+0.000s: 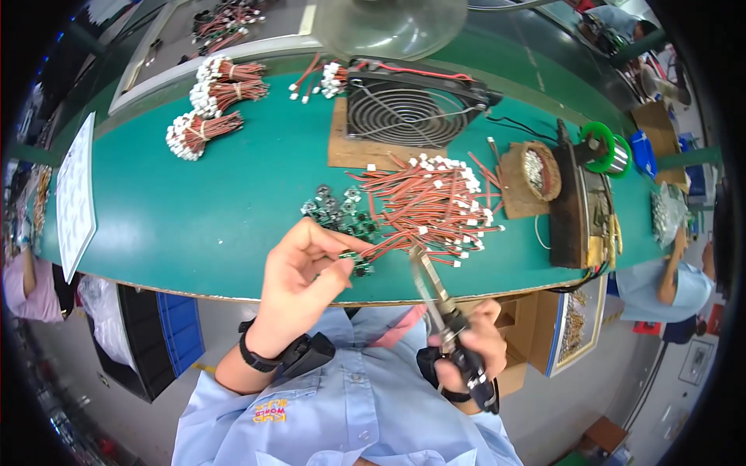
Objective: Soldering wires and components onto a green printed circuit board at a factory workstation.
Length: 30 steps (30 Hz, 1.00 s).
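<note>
In the head view, the left hand (299, 268) pinches a small green circuit board (360, 265) near frame centre; the right hand (480, 346), lower right of centre, grips a black-handled metal tool (455, 332). The board looks light, stiff and probably fragile, best held by its edges.

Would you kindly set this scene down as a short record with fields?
Left hand: holds a small green circuit board
Right hand: grips a dark-handled metal tool
Surface: green table
Pile ahead: reddish wires with white connectors
Left of pile: loose circuit boards
Behind pile: black fan
Upper left: tied wire bundles
</note>
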Each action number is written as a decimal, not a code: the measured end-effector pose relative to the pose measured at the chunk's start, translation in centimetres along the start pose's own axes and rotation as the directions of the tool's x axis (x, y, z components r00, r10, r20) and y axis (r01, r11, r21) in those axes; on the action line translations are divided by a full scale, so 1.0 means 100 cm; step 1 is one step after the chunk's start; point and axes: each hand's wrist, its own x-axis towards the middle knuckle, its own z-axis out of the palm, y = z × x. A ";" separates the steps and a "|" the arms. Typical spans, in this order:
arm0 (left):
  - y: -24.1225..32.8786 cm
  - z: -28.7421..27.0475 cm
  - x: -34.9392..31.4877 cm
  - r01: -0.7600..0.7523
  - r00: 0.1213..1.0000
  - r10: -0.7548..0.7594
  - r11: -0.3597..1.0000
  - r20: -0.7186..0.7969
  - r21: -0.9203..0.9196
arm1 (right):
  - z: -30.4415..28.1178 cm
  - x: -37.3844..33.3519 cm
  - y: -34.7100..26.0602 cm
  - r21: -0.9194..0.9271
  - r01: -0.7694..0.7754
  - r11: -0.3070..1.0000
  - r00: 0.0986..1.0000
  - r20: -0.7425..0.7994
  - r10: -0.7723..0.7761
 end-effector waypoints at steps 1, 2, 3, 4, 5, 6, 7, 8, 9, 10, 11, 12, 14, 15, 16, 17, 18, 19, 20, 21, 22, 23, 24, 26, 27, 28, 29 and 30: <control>0.000 -0.001 -0.001 -0.005 1.000 0.006 1.000 -0.015 0.025 | 0.003 0.004 -0.004 0.016 0.003 1.000 1.000 0.004 -0.003; -0.001 -0.001 -0.002 -0.003 1.000 0.004 1.000 -0.026 0.028 | 0.004 0.009 -0.010 0.021 -0.024 1.000 0.999 0.047 0.023; -0.003 -0.002 -0.004 -0.005 1.000 0.006 0.999 -0.029 0.032 | 0.005 0.013 -0.016 0.022 -0.051 0.998 0.995 0.090 0.049; -0.004 -0.003 -0.005 -0.007 0.999 0.008 0.999 -0.031 0.035 | 0.006 0.015 -0.018 0.021 -0.078 0.997 0.988 0.134 0.074; -0.005 -0.004 -0.006 -0.009 0.999 0.011 0.999 -0.033 0.038 | 0.007 0.015 -0.018 0.027 -0.078 0.997 0.987 0.140 0.074; -0.006 -0.005 -0.007 -0.008 0.999 0.009 0.999 -0.042 0.037 | 0.008 0.016 -0.017 0.017 -0.072 0.997 0.985 0.160 0.069; -0.006 -0.007 -0.008 -0.011 0.999 0.012 1.000 -0.038 0.029 | 0.008 0.016 -0.018 0.003 -0.067 0.998 0.982 0.178 0.065; -0.007 -0.008 -0.008 -0.014 0.999 0.015 1.000 -0.034 0.020 | 0.008 0.016 -0.018 -0.012 -0.061 0.998 0.979 0.196 0.062; -0.007 -0.009 -0.009 -0.018 0.999 0.018 1.000 -0.030 0.012 | 0.009 0.016 -0.019 -0.011 -0.062 0.998 0.977 0.203 0.063; -0.007 -0.009 -0.009 -0.017 0.999 0.017 1.000 -0.035 0.008 | 0.010 0.016 -0.019 -0.011 -0.065 0.998 0.977 0.204 0.066; -0.007 -0.009 -0.010 -0.019 0.999 0.019 1.000 -0.035 0.001 | 0.011 0.017 -0.019 -0.011 -0.068 0.998 0.976 0.206 0.069; -0.006 -0.009 -0.011 -0.021 0.999 0.021 1.000 -0.035 -0.007 | 0.012 0.017 -0.020 -0.012 -0.070 0.997 0.976 0.207 0.071; -0.005 -0.009 -0.011 -0.023 0.999 0.022 1.000 -0.034 -0.021 | 0.014 0.018 -0.021 -0.018 -0.075 0.997 0.974 0.212 0.077; -0.005 -0.010 -0.011 -0.025 0.999 0.025 1.000 -0.033 -0.017 | 0.014 0.018 -0.021 -0.024 -0.079 0.997 0.974 0.211 0.083; -0.005 -0.010 -0.011 -0.028 0.999 0.027 1.000 -0.031 -0.013 | 0.014 0.018 -0.021 -0.030 -0.084 0.996 0.974 0.209 0.088; -0.005 -0.011 -0.011 -0.031 0.999 0.031 1.000 -0.034 -0.005 | 0.014 0.017 -0.021 -0.030 -0.083 0.996 0.973 0.213 0.087; -0.006 -0.011 -0.011 -0.031 0.999 0.031 0.999 -0.037 -0.007 | 0.014 0.016 -0.020 -0.024 -0.077 0.997 0.974 0.212 0.080; -0.007 -0.012 -0.011 -0.035 0.999 0.034 0.999 -0.033 -0.001 | 0.014 0.016 -0.020 -0.017 -0.070 0.997 0.975 0.211 0.072; -0.007 -0.012 -0.011 -0.038 0.999 0.038 0.999 -0.030 0.005 | 0.014 0.015 -0.020 -0.010 -0.064 0.998 0.976 0.210 0.065; -0.008 -0.012 -0.011 -0.041 0.999 0.042 0.999 -0.027 0.011 | 0.014 0.016 -0.020 -0.009 -0.064 0.998 0.975 0.213 0.064; -0.008 -0.012 -0.011 -0.041 0.999 0.042 0.999 -0.029 0.010 | 0.014 0.016 -0.020 -0.013 -0.068 0.998 0.974 0.217 0.069; -0.008 -0.012 -0.011 -0.036 0.999 0.037 0.999 -0.030 0.007 | 0.014 0.016 -0.020 -0.018 -0.071 0.997 0.972 0.222 0.074; -0.007 -0.012 -0.011 -0.032 0.999 0.032 0.999 -0.032 0.004 | 0.014 0.017 -0.020 -0.021 -0.075 0.997 0.971 0.226 0.078; -0.007 -0.011 -0.011 -0.027 0.999 0.027 1.000 -0.036 0.002 | 0.014 0.017 -0.020 -0.018 -0.072 0.997 0.972 0.225 0.074; -0.008 -0.012 -0.011 -0.028 0.999 0.028 1.000 -0.034 -0.006 | 0.014 0.016 -0.020 -0.016 -0.069 0.998 0.973 0.221 0.071; -0.009 -0.012 -0.011 -0.029 0.999 0.028 0.999 -0.033 -0.014 | 0.014 0.016 -0.020 -0.013 -0.066 0.998 0.974 0.218 0.067; -0.009 -0.012 -0.011 -0.030 0.999 0.029 0.999 -0.031 -0.022 | 0.014 0.016 -0.020 -0.011 -0.065 0.998 0.973 0.219 0.066; -0.009 -0.012 -0.011 -0.031 0.999 0.030 0.999 -0.033 -0.021 | 0.014 0.017 -0.020 -0.008 -0.066 0.998 0.972 0.224 0.067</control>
